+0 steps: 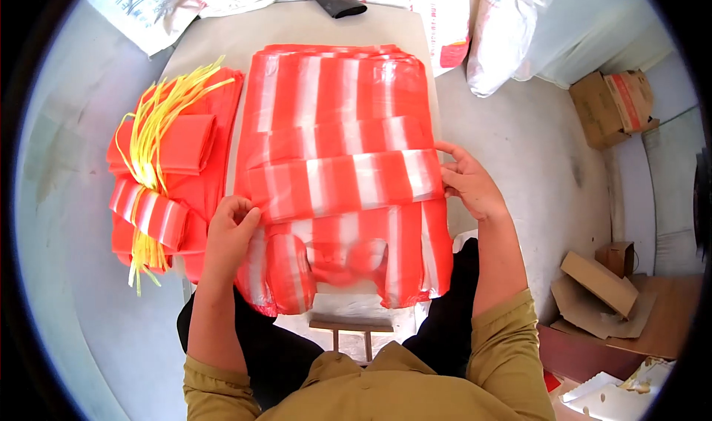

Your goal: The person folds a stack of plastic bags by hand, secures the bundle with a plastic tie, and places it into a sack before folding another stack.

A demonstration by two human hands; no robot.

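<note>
A large stack of red-and-white striped plastic bags (pixel 334 95) is laid flat on the beige counter (pixel 386 24), directly in front of the body. A folded band (pixel 337 187) is formed across the middle of the stack, slightly tilted, with its layers creased but loosely pressed. The fold can be judged only partly made: the band is wide and puffed, not a compact roll, and no strip is tied around it. Below it, the cut-out handles are spread out flat.

The band's lower left corner is pinched by the left hand (pixel 230 232), its thumb and forefinger brought together on the film. At the opposite end, the band's edge is touched by the right hand (pixel 475 187), whose fingers are partly spread and curved; whether any film is gripped there cannot be told.

Beside the stack, on the left, plain red bags (pixel 215 132) are piled. On them are placed a folded red bundle (pixel 167 145), a small striped bundle (pixel 148 215) and thin yellow strips (pixel 152 136), loosely gathered and frayed out at both ends. The striped film is thin, glossy and wrinkled, with pale bands catching the light; the plain red film looks more matte and evenly flat.
</note>
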